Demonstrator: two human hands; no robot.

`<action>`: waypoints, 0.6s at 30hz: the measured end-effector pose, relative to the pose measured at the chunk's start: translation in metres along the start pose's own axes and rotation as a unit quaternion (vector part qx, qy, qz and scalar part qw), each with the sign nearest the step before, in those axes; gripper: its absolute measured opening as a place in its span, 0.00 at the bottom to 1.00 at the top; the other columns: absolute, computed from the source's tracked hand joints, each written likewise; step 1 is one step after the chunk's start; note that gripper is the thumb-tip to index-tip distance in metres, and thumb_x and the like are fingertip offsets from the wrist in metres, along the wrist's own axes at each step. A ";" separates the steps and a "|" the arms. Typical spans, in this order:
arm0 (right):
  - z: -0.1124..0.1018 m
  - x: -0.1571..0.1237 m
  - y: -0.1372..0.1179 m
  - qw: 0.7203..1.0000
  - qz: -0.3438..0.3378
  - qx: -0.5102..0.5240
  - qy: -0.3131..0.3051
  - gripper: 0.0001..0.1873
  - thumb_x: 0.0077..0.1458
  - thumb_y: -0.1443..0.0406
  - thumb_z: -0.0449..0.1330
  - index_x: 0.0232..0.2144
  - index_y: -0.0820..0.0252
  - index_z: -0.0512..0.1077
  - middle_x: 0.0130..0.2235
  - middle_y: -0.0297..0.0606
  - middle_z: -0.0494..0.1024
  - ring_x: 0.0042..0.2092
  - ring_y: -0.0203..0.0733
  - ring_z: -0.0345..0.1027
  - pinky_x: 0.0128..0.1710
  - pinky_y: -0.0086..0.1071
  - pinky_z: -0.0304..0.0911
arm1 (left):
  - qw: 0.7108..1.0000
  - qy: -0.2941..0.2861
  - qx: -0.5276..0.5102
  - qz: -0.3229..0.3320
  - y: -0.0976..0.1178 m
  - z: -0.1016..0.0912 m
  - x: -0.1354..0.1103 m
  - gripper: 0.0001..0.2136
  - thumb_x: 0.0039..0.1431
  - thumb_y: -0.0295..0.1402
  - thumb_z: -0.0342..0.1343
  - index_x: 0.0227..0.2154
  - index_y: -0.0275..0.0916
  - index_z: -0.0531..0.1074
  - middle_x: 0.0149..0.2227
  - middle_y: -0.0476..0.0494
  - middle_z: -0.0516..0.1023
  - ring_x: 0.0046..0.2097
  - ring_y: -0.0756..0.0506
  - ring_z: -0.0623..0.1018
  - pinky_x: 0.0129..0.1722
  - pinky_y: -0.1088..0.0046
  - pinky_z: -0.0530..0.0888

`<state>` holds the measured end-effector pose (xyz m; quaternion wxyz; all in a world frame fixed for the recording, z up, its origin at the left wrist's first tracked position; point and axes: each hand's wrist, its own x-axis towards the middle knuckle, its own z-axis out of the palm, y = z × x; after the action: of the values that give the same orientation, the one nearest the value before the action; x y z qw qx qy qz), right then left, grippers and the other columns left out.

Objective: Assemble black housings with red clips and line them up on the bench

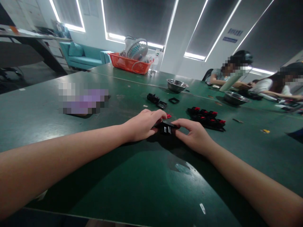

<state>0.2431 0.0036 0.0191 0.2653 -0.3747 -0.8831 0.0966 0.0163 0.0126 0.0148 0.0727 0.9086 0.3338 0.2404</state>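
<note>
Between my two hands is a small black plastic part (166, 128) with two bright rectangular spots on its near face. My left hand (145, 124) grips its left side, thumb low and fingers over the top. On the other side my right hand (193, 134) pinches the right end between thumb and forefinger. Just behind the part lies a small red piece (168, 116). Rows of black parts with red bits (205, 119) lie beyond my right hand. Farther back are a black square frame (174, 100), another frame (162, 105) and a cluster of black parts (153, 98).
The green table (118, 189) carries a metal bowl (177, 85), a second bowl (236, 98), and a red basket (131, 64) holding a fan (136, 48). A blurred purple object (87, 101) lies left. Two people sit at the far right. A small yellow item (265, 131) lies right.
</note>
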 end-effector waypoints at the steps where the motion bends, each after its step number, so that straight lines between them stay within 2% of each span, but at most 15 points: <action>1: 0.000 0.000 -0.001 1.000 -0.005 -0.009 0.015 0.09 0.52 0.68 0.57 0.35 0.59 0.76 0.35 0.38 0.81 0.36 0.44 0.75 0.39 0.37 0.68 | 1.000 0.004 0.000 0.005 0.000 0.000 0.000 0.19 0.53 0.20 0.55 0.48 0.37 0.64 0.46 0.42 0.77 0.49 0.42 0.75 0.51 0.63 0.67; 7: -0.003 -0.002 -0.003 0.994 -0.038 -0.061 0.077 0.07 0.52 0.70 0.57 0.33 0.59 0.75 0.33 0.39 0.81 0.35 0.44 0.74 0.37 0.36 0.68 | 0.997 0.037 0.006 0.067 -0.002 0.000 -0.002 0.12 0.58 0.24 0.52 0.45 0.37 0.68 0.45 0.42 0.77 0.49 0.42 0.75 0.50 0.64 0.66; 14: -0.001 -0.001 -0.001 0.995 -0.051 -0.057 0.070 0.07 0.53 0.70 0.59 0.34 0.58 0.75 0.34 0.39 0.81 0.35 0.44 0.75 0.36 0.38 0.69 | 0.975 0.147 0.050 0.157 -0.004 0.001 -0.006 0.06 0.64 0.28 0.50 0.41 0.38 0.70 0.39 0.45 0.78 0.44 0.46 0.75 0.53 0.66 0.64; 18: 0.000 -0.002 0.002 0.990 -0.085 -0.069 0.088 0.09 0.54 0.71 0.58 0.36 0.56 0.76 0.35 0.40 0.81 0.37 0.46 0.75 0.37 0.40 0.70 | 0.961 0.162 0.082 0.211 -0.002 -0.001 -0.009 0.06 0.66 0.30 0.50 0.41 0.38 0.70 0.39 0.45 0.79 0.43 0.48 0.76 0.56 0.65 0.62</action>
<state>0.2460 0.0032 0.0177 0.3228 -0.3231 -0.8894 -0.0206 0.0084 0.0079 0.0119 -0.1093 0.9101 0.1606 0.3661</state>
